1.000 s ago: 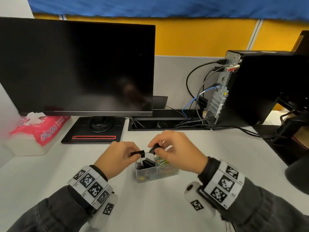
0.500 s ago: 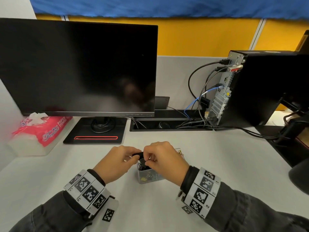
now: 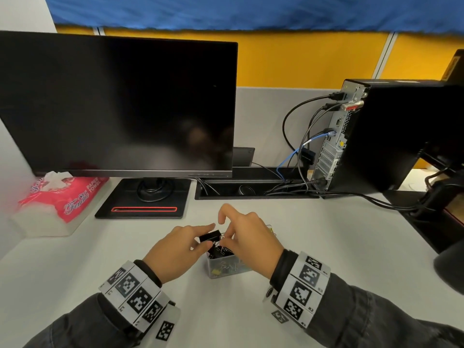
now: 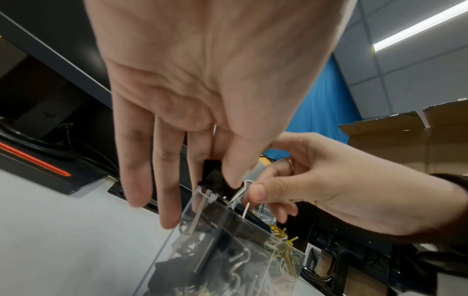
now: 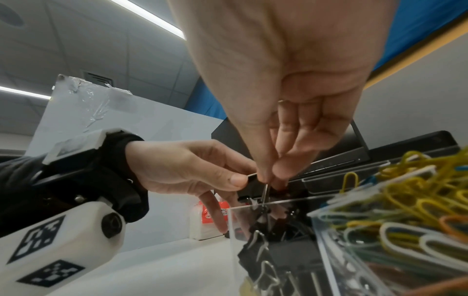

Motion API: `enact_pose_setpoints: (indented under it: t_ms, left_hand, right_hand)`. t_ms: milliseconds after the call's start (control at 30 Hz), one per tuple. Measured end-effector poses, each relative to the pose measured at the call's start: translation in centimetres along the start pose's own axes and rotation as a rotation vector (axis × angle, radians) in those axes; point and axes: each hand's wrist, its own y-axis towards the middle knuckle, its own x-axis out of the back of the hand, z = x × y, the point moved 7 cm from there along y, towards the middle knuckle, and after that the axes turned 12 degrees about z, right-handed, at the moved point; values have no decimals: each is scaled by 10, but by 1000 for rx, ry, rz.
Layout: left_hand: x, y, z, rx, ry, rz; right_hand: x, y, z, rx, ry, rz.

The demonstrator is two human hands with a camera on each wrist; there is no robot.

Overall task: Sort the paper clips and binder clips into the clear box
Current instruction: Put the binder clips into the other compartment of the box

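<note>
Just above the clear box (image 3: 227, 268), both hands meet over a single black binder clip (image 3: 210, 236). The left hand (image 3: 175, 249) pinches the clip's black body between thumb and forefinger, its other fingers hanging straight and slightly spread beside the box wall, as the left wrist view shows. The right hand (image 3: 247, 239) pinches one of the clip's silver wire handles (image 4: 239, 193) between thumb and a fingertip, with its forefinger raised and pointing away from the clip; the remaining fingers curl loosely under the palm. The clip hangs over the nearer compartment of the box, which holds a heap of black binder clips (image 5: 266, 258). The farther compartment, behind a clear divider, is filled with coloured paper clips (image 5: 395, 212), mostly yellow, with some white, green and orange ones. The box stands on a pale desk (image 3: 326, 234), in front of a dark monitor (image 3: 118, 104) on its black stand. A pink tissue pack (image 3: 62, 197) lies at the left, and a black computer tower (image 3: 391, 136) with cables stands at the right.
</note>
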Motion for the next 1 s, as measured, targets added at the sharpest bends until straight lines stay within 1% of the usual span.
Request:
enact_pose_setpoints:
  t_ms: [100, 233, 300, 367, 433, 467, 500, 533, 633, 667, 700, 767, 833, 933, 1000]
  left_hand:
    - [-4, 1, -1, -9, 1, 30]
    - [-8, 1, -5, -18, -17, 52]
    - [-10, 1, -6, -30, -7, 49]
    - [-9, 3, -10, -57, 0, 33]
    - [-7, 5, -16, -113, -13, -3]
    - [-5, 7, -18, -141, -10, -23]
    - [-4, 8, -20, -160, 8, -43]
    - [-2, 9, -21, -171, 31, -63]
    - [2, 11, -24, -192, 23, -119]
    - [3, 11, -25, -198, 8, -128]
    - [2, 12, -26, -196, -2, -124]
    - [-2, 15, -27, -186, -11, -96]
    - [-7, 18, -29, -185, -2, -74]
    - [-10, 20, -29, -174, 42, -63]
    - [-11, 20, -26, -155, 45, -50]
  right_hand:
    - [6, 2, -3, -31, -94, -32]
    - [10, 4, -5, -27, -244, -14]
    - [18, -1, -6, -12, -252, -23]
    - [33, -10, -9, -8, -234, -62]
    - [50, -24, -20, -34, -210, -88]
    - [57, -33, -28, -52, -208, -70]
    - [60, -43, -38, -83, -229, -15]
    - [59, -54, -52, -136, -269, 89]
    - [38, -101, -94, -376, -368, 511]
    - [30, -116, -106, -436, -357, 608]
    - [23, -128, -115, -482, -329, 673]
    - [10, -146, -128, -531, -270, 735]
    - [-1, -157, -137, -543, -218, 736]
    - [-9, -159, -141, -492, -174, 631]
    - [-10, -157, -141, -463, -157, 589]
